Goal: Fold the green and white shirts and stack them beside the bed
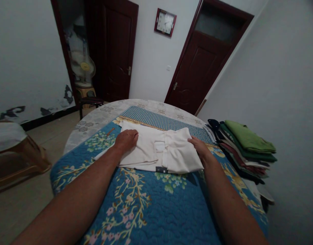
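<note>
A white garment (143, 146), partly folded, lies on the blue floral quilted cover (156, 207). Its right part is folded inward and wrinkled, and a dark printed patch shows at its near edge. My left hand (127, 140) rests on the garment's left part with the fingers curled; whether cloth is pinched in them is hidden. At the right edge, my right hand (199, 147) grips the white cloth, its thumb side on top and the other fingers mostly out of sight beneath.
A stack of folded clothes (248, 146) stands at the table's right side. The round table's patterned cloth (82, 127) shows beyond the quilted cover. A plastic stool (31, 153) is on the floor at left, with a fan (82, 66) farther back.
</note>
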The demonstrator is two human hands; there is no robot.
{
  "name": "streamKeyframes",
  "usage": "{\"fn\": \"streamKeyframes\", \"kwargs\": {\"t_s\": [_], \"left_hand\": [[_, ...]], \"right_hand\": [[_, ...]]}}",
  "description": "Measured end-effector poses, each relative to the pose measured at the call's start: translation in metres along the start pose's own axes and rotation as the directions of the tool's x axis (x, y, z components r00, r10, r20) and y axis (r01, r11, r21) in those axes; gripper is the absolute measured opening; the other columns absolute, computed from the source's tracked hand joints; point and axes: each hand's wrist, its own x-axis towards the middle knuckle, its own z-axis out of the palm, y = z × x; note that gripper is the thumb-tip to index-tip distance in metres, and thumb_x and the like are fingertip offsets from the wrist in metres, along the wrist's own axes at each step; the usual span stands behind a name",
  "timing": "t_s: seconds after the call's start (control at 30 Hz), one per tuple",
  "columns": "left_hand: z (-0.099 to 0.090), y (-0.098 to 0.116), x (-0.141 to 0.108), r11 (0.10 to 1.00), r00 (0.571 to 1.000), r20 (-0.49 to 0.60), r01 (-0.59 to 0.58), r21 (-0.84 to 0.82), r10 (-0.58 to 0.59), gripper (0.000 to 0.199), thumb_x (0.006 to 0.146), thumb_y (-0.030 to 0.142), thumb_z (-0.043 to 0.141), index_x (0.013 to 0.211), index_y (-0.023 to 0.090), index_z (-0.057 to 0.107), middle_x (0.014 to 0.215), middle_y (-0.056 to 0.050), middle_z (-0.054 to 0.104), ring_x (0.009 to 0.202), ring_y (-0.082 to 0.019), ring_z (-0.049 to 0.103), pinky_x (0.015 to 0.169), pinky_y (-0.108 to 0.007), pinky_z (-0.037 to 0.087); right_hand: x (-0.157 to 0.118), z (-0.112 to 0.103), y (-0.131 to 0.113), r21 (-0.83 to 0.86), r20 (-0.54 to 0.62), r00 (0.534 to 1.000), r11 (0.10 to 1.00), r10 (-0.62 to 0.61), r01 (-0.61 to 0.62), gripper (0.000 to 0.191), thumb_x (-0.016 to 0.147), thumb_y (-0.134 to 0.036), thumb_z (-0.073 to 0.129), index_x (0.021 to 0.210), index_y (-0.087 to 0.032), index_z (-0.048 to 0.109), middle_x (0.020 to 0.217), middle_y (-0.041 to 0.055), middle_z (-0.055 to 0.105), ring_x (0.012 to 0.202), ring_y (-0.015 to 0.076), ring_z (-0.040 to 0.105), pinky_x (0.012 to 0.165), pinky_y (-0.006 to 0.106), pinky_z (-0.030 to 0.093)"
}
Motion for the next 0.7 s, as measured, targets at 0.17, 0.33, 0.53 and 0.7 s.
{"fn": "streamKeyframes", "kwargs": {"t_s": [0.17,0.33,0.53,0.7], "left_hand": [[0.001,0.003,-0.001,0.995,0.999,-0.043,0.012,-0.100,-0.017,0.034,0.102,0.034,0.049,0.116,0.022,0.078,0.118,-0.013,0.081,0.115,-0.028,0.072,0.100,-0.037,0.052],[-0.002,0.016,-0.004,0.884,0.998,-0.051,0.003,-0.467,-0.031,0.036,0.101,0.041,0.048,0.107,0.021,0.077,0.112,-0.011,0.081,0.105,-0.027,0.075,0.100,-0.039,0.055],[-0.004,0.033,-0.011,0.307,0.923,0.372,0.385,-0.871,-0.102,0.060,0.099,0.069,0.048,0.121,0.017,0.068,0.104,-0.014,0.079,0.082,-0.023,0.075,0.071,-0.034,0.059],[-0.010,0.031,-0.014,0.197,0.883,0.466,0.467,-0.862,-0.058,0.065,0.090,0.071,0.065,0.125,0.016,0.070,0.103,-0.013,0.079,0.086,-0.024,0.075,0.071,-0.033,0.057]], "right_hand": [[-0.003,0.040,-0.044,0.130,0.109,0.994,0.991,0.008,-0.023,0.064,0.079,-0.027,0.065,0.142,-0.016,0.066,0.103,0.0103,0.081,0.085,0.0263,0.077,0.075,0.036,0.063],[-0.006,0.099,-0.068,0.193,0.173,0.985,0.981,-0.004,-0.030,0.063,0.082,-0.022,0.066,0.145,-0.019,0.062,0.078,0.0007,0.070,0.060,0.0170,0.065,0.055,0.026,0.053],[-0.019,0.173,-0.068,0.125,0.216,0.974,0.988,0.065,-0.094,0.078,0.089,-0.023,0.068,0.163,-0.016,0.043,0.063,-0.0041,0.060,0.050,0.0165,0.059,0.049,0.027,0.053],[-0.028,0.209,-0.052,0.144,0.304,0.949,0.980,0.085,-0.134,0.084,0.093,-0.036,0.069,0.167,-0.018,0.033,0.069,-0.0031,0.064,0.054,0.0177,0.062,0.052,0.029,0.056]]}}
